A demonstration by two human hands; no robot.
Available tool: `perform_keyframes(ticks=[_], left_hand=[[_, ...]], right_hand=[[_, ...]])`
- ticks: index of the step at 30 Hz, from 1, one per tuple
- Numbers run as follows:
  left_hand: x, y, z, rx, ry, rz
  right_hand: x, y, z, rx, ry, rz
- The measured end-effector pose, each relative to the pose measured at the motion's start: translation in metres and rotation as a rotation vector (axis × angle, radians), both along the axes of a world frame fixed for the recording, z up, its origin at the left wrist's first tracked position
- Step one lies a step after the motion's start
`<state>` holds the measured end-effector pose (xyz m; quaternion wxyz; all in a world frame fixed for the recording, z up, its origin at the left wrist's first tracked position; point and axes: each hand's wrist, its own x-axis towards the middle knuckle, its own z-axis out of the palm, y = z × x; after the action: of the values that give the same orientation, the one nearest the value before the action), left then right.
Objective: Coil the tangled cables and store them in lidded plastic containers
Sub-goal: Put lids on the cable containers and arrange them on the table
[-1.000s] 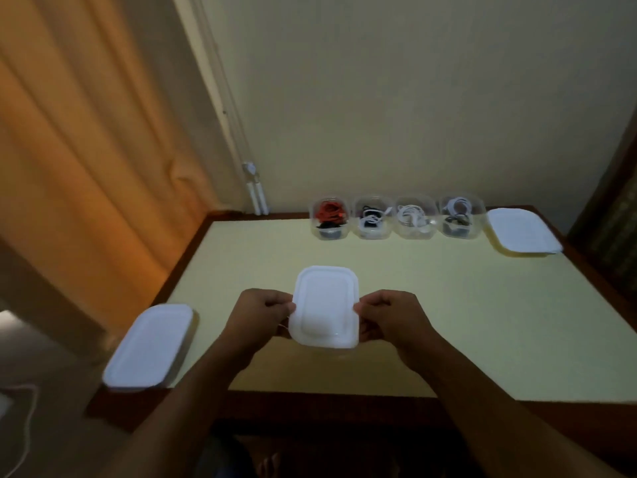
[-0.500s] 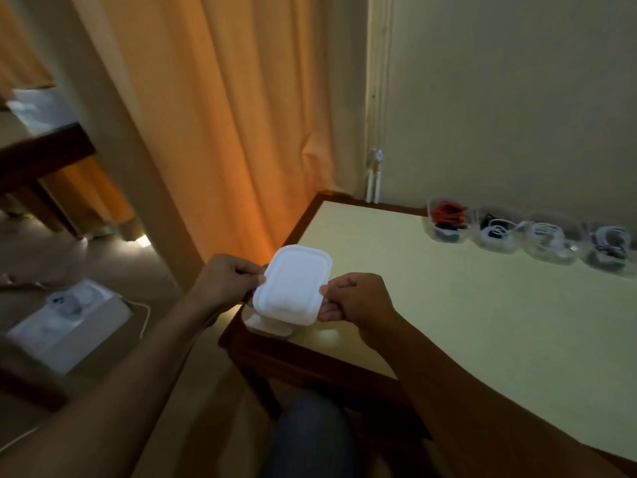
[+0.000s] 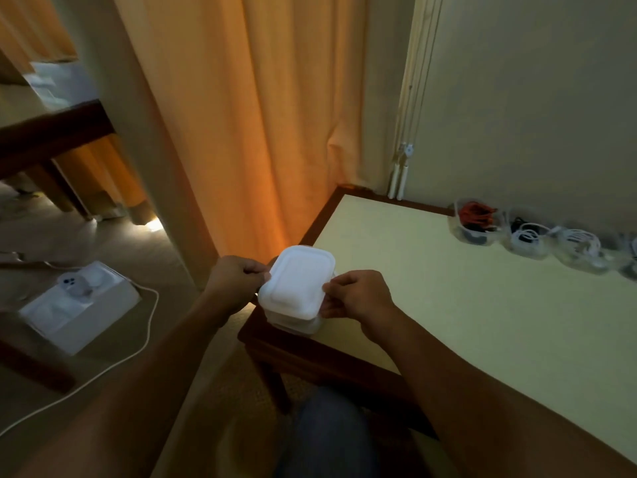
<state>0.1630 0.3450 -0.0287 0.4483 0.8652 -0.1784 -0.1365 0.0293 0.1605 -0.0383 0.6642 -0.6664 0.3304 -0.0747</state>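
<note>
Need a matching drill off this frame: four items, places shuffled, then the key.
Items
1. white lid
2. red-cable container
3. white box
4. orange curtain

Places
A. on the floor
B. far edge of the table
C. hanging beyond the table's left side
D. gripped by the left hand and the right hand, over the table's near corner

Pairs: 1-D, 2-B, 3-A, 4-C

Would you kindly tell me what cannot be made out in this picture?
Head view:
1. Stack: covered by the lid, which the left hand and right hand pinch; its count is hidden.
2. Fourth container: cut off by the right edge.
3. Box on the floor: blurred; what lies on it is unclear.
4. Cables in the far containers: too small to tell their types.
</note>
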Motion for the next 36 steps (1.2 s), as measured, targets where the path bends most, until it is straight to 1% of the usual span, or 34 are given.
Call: perform_keyframes(ticks=[2,6,8,10,11,14,18,21,24,27,32,36], left_hand=[[-0.003,-0.004,0.001,0.062,-0.062,0.001],[-0.014,-0.021,0.008,0.289,-0.250,-0.028],[-0.022,-0.032,0.009,0.327,-0.319,-0.043],[-0.031,-0.043,0.010,0.297,-0.390,-0.040],[-0.039,-0.049,0.011,0.268,-0.438,-0.054],[-0.061,-0.075,0.010,0.205,-0.550,-0.203],[-0.096,-0.117,0.006,0.316,-0.603,-0.384],[-0.122,-0.152,0.001,0.382,-0.648,-0.499],[-0.148,-0.191,-0.004,0.464,-0.650,-0.602],[-0.173,-0.230,-0.007,0.497,-0.660,-0.701],[-0.221,-0.310,-0.008,0.479,-0.678,-0.840],[-0.249,-0.367,-0.011,0.460,-0.716,-0.906]], right_hand=[[-0.004,-0.001,0.001,-0.033,0.001,0.033],[-0.018,-0.009,0.006,-0.116,-0.007,0.106],[-0.029,-0.017,0.011,-0.151,-0.018,0.104],[-0.040,-0.028,0.015,-0.194,-0.017,0.089],[-0.047,-0.034,0.015,-0.254,-0.008,0.089],[-0.074,-0.060,0.015,-0.563,0.054,0.126],[-0.123,-0.102,0.013,-0.918,0.151,0.149],[-0.163,-0.137,0.010,-1.080,0.283,0.122],[-0.211,-0.172,0.007,-1.129,0.397,0.070],[-0.257,-0.206,0.007,-1.136,0.475,0.011],[-0.330,-0.268,0.007,-1.131,0.584,-0.091],[-0.365,-0.301,0.008,-1.142,0.632,-0.138]])
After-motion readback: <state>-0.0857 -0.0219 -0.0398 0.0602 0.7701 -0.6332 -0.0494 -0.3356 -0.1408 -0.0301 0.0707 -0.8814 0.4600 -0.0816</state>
